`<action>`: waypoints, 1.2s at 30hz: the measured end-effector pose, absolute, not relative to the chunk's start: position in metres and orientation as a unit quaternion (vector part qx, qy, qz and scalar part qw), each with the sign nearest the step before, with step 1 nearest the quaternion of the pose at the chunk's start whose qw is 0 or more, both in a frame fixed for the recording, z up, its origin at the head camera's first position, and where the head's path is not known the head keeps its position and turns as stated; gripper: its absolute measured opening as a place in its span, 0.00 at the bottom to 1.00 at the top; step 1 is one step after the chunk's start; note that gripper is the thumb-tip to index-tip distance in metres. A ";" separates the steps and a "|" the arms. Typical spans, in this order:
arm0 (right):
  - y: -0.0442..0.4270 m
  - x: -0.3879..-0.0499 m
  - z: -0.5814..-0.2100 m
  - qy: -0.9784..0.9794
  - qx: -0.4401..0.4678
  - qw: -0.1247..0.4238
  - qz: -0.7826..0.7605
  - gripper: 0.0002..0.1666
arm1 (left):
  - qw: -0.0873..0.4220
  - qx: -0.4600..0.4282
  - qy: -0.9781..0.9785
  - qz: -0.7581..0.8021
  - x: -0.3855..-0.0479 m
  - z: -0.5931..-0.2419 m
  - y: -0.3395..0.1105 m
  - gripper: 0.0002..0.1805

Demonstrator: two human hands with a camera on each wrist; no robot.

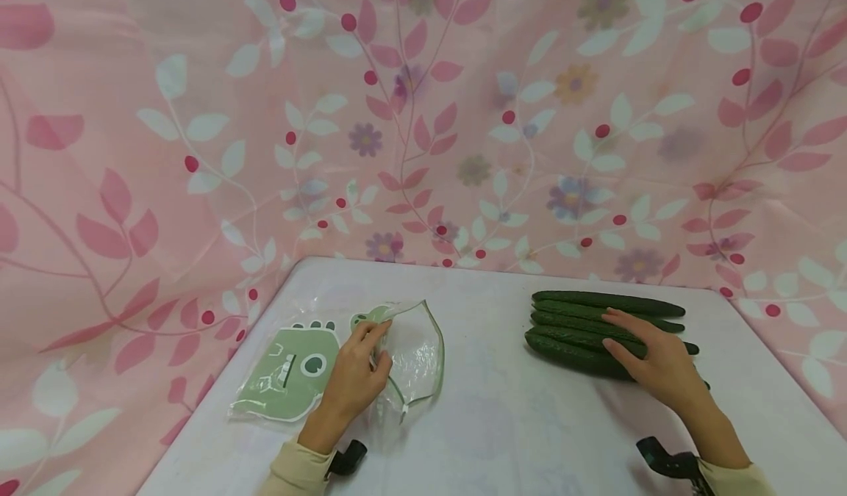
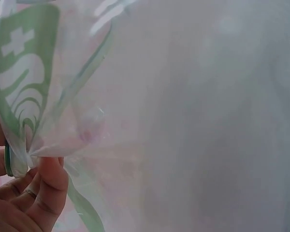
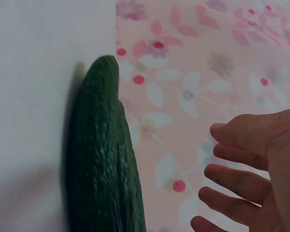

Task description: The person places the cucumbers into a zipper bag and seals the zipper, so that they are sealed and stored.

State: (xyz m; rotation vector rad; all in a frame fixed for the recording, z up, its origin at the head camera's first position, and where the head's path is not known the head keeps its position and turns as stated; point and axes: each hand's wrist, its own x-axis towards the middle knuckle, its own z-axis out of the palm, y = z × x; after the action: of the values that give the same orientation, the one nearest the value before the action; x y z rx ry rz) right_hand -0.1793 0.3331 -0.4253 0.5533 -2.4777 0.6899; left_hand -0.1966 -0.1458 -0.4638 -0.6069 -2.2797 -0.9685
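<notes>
On the left of the table lies a clear plastic zip bag point(image 1: 265, 389) with a green cartoon face printed on it. Its green-edged mouth gapes toward the right. My left hand point(image 1: 354, 375) pinches the bag near that mouth; in the left wrist view the film bunches between thumb and fingers. Several dark green cucumbers point(image 1: 572, 356) lie side by side at the right. Above them hovers my right hand point(image 1: 662, 364), fingers spread and relaxed. In the right wrist view this hand point(image 3: 251, 179) holds nothing and stands apart from the nearest cucumber point(image 3: 99, 154).
A white-covered table point(image 1: 483, 422) bears everything. Behind it and along both sides hangs a pink floral cloth point(image 1: 463, 151). Black camera mounts point(image 1: 347, 458) sit at both wrists, beside beige sleeves.
</notes>
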 end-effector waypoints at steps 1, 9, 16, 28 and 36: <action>0.336 -0.179 -0.424 -0.914 0.196 0.251 0.251 0.31 | 0.292 -0.227 -0.856 -0.362 -0.197 -0.464 -0.146 0.26; 0.357 -0.176 -0.421 -0.933 0.148 0.220 0.242 0.27 | 0.299 -0.221 -0.860 -0.351 -0.196 -0.465 -0.146 0.27; 0.375 -0.175 -0.425 -0.940 0.143 0.209 0.228 0.26 | 0.295 -0.225 -0.858 -0.356 -0.196 -0.466 -0.145 0.28; 0.411 -0.168 -0.436 -0.956 0.105 0.164 0.218 0.20 | 0.275 -0.217 -0.867 -0.355 -0.195 -0.464 -0.145 0.28; 0.430 -0.169 -0.449 -0.961 0.081 0.150 0.219 0.12 | 0.278 -0.218 -0.866 -0.353 -0.196 -0.464 -0.145 0.28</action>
State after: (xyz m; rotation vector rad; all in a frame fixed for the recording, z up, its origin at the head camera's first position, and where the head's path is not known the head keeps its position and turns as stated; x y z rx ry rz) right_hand -0.1686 0.4298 -0.4494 0.2339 -2.7597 0.6301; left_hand -0.1959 -0.1448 -0.4642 -0.5858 -2.3253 -0.9481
